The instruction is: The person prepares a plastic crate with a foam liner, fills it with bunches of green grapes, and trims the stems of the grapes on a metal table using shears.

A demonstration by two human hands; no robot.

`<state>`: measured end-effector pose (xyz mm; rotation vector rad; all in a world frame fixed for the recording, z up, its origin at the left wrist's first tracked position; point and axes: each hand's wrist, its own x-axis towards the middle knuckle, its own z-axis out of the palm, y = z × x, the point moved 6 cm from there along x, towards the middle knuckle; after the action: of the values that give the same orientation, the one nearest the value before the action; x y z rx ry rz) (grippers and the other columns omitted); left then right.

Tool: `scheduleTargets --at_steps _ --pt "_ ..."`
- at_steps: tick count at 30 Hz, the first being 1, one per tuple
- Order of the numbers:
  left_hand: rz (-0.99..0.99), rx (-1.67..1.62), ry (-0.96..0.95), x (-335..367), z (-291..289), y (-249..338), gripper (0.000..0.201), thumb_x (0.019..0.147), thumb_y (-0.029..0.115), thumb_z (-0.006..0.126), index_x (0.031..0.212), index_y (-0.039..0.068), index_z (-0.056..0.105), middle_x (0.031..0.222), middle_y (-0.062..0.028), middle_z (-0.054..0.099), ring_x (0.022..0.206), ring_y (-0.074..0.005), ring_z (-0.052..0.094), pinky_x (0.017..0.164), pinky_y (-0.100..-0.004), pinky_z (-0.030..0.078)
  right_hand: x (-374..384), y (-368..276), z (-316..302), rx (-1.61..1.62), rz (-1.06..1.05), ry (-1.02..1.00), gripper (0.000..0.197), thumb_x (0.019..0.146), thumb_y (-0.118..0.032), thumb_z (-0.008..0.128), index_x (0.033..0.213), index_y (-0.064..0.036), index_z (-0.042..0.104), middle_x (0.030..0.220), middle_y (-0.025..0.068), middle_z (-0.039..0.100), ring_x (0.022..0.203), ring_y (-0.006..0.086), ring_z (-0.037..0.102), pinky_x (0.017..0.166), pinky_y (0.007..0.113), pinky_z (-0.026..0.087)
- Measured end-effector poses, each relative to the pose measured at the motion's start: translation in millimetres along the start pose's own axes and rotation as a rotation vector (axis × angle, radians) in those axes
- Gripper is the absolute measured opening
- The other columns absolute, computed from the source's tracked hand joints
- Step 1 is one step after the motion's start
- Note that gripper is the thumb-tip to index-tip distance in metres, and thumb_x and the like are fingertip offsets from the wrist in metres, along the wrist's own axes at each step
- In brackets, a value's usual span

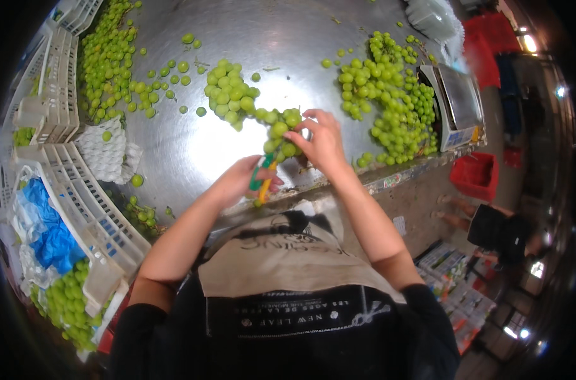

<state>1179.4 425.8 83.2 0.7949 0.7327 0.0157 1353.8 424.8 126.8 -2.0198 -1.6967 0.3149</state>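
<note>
My left hand [238, 181] is closed around small scissors [265, 176] with green and yellow handles. Their blades are hidden against the underside of a green grape bunch [279, 129] just above the table's near edge. At the lower right of this bunch, my right hand [324, 142] pinches it between thumb and fingers. Its far end reaches up-left to a thick cluster of grapes [227, 92] over the metal tabletop [193, 136]; whether the two are joined by one stem, I cannot tell.
Loose grapes [113, 60] cover the far left, beside white plastic crates [88, 209]. More bunches [389, 95] lie right, next to a scale [459, 104]. Foam netting [107, 149] sits left. Beyond the table are a red bin [474, 176] and another person [500, 231].
</note>
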Motion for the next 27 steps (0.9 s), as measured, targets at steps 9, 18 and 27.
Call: scheduleTargets --at_steps 9,18,27 --pt "-0.024 -0.183 0.026 11 13 6 0.032 0.086 0.02 0.054 0.107 -0.004 0.049 0.094 -0.0157 0.061 0.083 -0.0233 0.061 0.073 -0.0344 0.05 -10 3 2 0.036 -0.06 0.14 0.021 0.068 -0.022 0.074 0.077 -0.0051 0.067 0.097 0.0119 0.06 0.094 0.0301 0.053 0.08 0.04 0.041" --pt "-0.005 -0.287 0.019 17 19 -5 0.038 0.085 0.027 0.058 0.105 -0.004 0.048 0.095 -0.0145 0.058 0.08 -0.0221 0.061 0.067 -0.0338 0.053 -46 -40 4 0.197 -0.464 -0.075 0.074 0.075 -0.048 0.06 0.128 -0.0009 0.037 0.128 0.021 0.041 0.125 0.036 0.033 0.102 0.052 0.027" --pt "0.046 -0.292 0.094 24 11 -18 0.039 0.083 0.034 0.062 0.103 0.003 0.05 0.093 -0.0079 0.058 0.075 -0.0168 0.06 0.06 -0.0272 0.054 -53 -54 31 0.25 -0.598 -0.287 0.081 0.067 -0.006 0.07 0.135 -0.0033 0.027 0.128 0.0207 0.042 0.122 0.0329 0.038 0.106 0.049 0.028"
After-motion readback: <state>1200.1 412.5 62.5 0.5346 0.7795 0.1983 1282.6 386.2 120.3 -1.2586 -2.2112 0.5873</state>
